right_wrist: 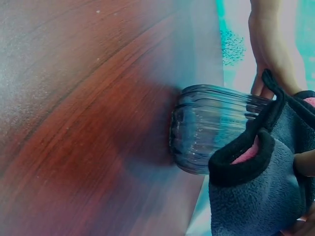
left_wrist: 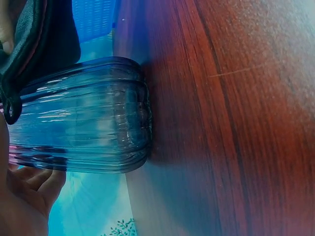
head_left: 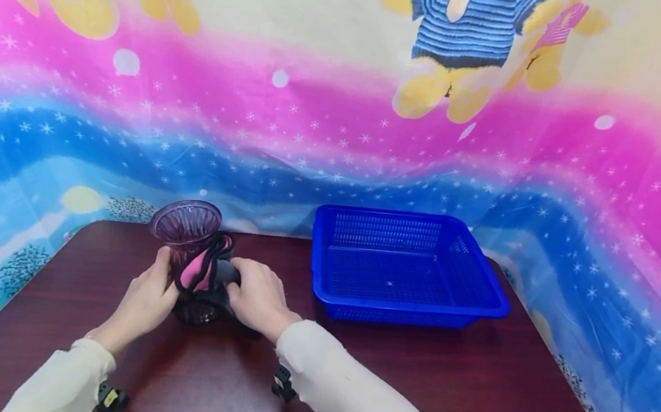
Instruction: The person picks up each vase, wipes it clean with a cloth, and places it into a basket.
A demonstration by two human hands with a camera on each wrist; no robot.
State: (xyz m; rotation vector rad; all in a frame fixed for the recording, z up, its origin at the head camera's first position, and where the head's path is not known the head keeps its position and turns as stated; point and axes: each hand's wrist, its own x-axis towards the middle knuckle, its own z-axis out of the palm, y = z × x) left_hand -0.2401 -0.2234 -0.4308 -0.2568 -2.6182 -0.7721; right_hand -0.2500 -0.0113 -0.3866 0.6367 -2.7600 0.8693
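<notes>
A ribbed, purple-tinted glass vase (head_left: 186, 220) with a flared rim stands upright on the table's left side. My left hand (head_left: 144, 297) grips it around the neck from the left. In my right hand (head_left: 260, 296) is a grey and pink cloth (right_wrist: 253, 189) with black edging, bunched up and held against the vase's right side. The left wrist view shows the vase's ribbed lower body (left_wrist: 83, 123) with its base down on the wood. Folds of cloth hide part of the vase's middle.
A blue plastic basket (head_left: 404, 313) with mesh sides sits at the back right of the dark wooden table (head_left: 378, 389). Behind the table hangs a printed curtain (head_left: 292, 119) with cartoon bears, which runs along both sides too.
</notes>
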